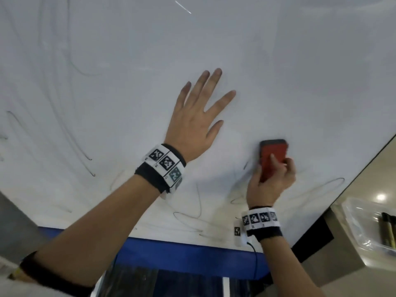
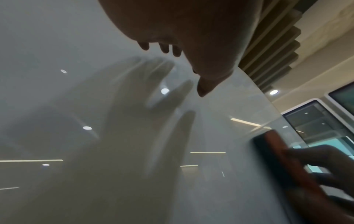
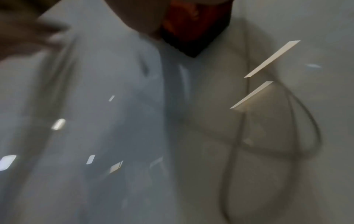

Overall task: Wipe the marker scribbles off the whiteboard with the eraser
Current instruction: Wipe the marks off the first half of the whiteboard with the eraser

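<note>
Left hand (image 1: 192, 123) flat on whiteboard (image 1: 107, 50), left of and above right hand (image 1: 271, 181) holding eraser (image 1: 273, 156) against board. Scribbles (image 1: 190, 219) below both hands and at far left. Tray (image 1: 351, 213) right of board edge, markers (image 1: 389, 230) inside.

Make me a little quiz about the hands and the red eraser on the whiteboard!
1. True or false: the left hand lies flat with spread fingers on the whiteboard.
2. Which hand grips the eraser?
3. Scribbles remain: A) near the bottom edge, B) nowhere.

Key: 1 true; 2 the right hand; 3 A.
</note>
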### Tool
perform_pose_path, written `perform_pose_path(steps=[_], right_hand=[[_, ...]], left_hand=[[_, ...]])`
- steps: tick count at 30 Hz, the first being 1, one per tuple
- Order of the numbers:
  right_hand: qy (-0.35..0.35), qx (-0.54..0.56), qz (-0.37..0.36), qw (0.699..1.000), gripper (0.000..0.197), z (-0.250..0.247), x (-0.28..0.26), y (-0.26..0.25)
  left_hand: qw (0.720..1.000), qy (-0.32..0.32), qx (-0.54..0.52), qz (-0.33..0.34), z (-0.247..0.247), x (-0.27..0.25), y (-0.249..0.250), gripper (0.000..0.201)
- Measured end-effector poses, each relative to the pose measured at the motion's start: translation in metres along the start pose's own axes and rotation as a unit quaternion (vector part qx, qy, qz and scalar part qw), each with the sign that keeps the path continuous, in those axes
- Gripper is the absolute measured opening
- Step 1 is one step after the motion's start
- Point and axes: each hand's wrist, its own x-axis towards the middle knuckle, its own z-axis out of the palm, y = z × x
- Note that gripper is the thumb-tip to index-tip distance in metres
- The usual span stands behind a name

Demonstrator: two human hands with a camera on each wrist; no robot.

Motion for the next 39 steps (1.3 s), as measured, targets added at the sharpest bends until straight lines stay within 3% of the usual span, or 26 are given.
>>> perform_pose_path(steps=[1, 3, 5, 7, 9, 11, 13, 15, 17, 19, 21, 23, 25, 26, 29, 32, 34, 36, 39], right_hand=[[-0.071, -0.023, -0.083, 0.994, 0.039, 0.006, -0.022, -0.004], [-0.183, -0.075, -0.233, 0.952, 0.047, 0.011, -0.055, 0.011], [-0.219, -0.094, -0.272, 0.932, 0.050, 0.003, -0.048, 0.031], [-0.168, -0.062, -0.185, 0.966, 0.041, -0.011, -0.024, 0.039], [-0.052, -0.013, -0.036, 0.998, 0.037, -0.023, 0.005, 0.049], [0.046, 0.029, 0.069, 0.996, 0.039, -0.023, 0.022, 0.048], [0.055, 0.024, 0.078, 0.995, 0.039, -0.011, 0.010, 0.037], [-0.044, -0.005, -0.024, 0.999, 0.038, 0.001, -0.023, 0.029], [-0.166, -0.048, -0.181, 0.968, 0.039, 0.004, -0.048, 0.030], [-0.202, -0.077, -0.272, 0.938, 0.041, -0.001, -0.036, 0.041], [-0.144, -0.053, -0.208, 0.966, 0.033, -0.014, -0.010, 0.050], [-0.039, -0.009, -0.038, 0.998, 0.037, -0.028, 0.017, 0.064], [0.058, 0.047, 0.109, 0.991, 0.046, -0.030, 0.036, 0.070], [0.080, 0.058, 0.144, 0.985, 0.048, -0.025, 0.036, 0.065], [0.026, 0.065, 0.123, 0.990, 0.045, -0.008, -0.003, 0.034], [-0.123, 0.033, -0.011, 0.992, 0.041, -0.019, -0.028, 0.036], [-0.116, 0.005, -0.028, 0.993, 0.041, -0.035, 0.000, 0.056], [-0.020, 0.016, 0.083, 0.996, 0.046, -0.053, 0.029, 0.085], [0.107, -0.001, 0.266, 0.958, 0.054, -0.077, 0.054, 0.122]], left_hand=[[1.000, -0.005, 0.001, -0.004, 0.006, 0.002, 0.007, 0.058], [1.000, 0.000, 0.007, -0.022, 0.015, 0.003, 0.011, 0.057], [1.000, 0.006, 0.021, -0.019, 0.019, 0.003, 0.007, 0.057], [1.000, 0.009, 0.029, -0.004, 0.021, 0.002, 0.001, 0.056], [1.000, 0.013, 0.026, -0.002, 0.022, 0.001, -0.001, 0.055], [1.000, 0.017, 0.016, -0.015, 0.025, 0.000, 0.003, 0.055], [0.999, 0.020, 0.007, -0.029, 0.029, 0.000, 0.008, 0.055], [0.999, 0.023, 0.004, -0.035, 0.032, 0.000, 0.009, 0.054], [0.999, 0.026, 0.009, -0.033, 0.033, 0.000, 0.007, 0.053], [0.999, 0.028, 0.020, -0.024, 0.033, 0.000, 0.003, 0.052], [0.999, 0.034, 0.023, -0.018, 0.034, -0.001, 0.001, 0.052], [0.999, 0.039, 0.015, -0.023, 0.035, -0.003, 0.002, 0.052], [0.998, 0.042, 0.004, -0.037, 0.037, -0.003, 0.008, 0.052], [0.998, 0.043, 0.000, -0.047, 0.037, -0.002, 0.012, 0.053], [0.996, 0.046, -0.004, -0.070, 0.036, -0.001, 0.020, 0.053], [0.997, 0.044, 0.017, -0.057, 0.036, -0.002, 0.015, 0.052], [0.997, 0.050, 0.032, -0.041, 0.035, -0.002, 0.007, 0.052], [0.997, 0.056, 0.033, -0.036, 0.035, -0.003, 0.005, 0.052], [0.997, 0.060, 0.012, -0.048, 0.038, -0.005, 0.011, 0.054]])
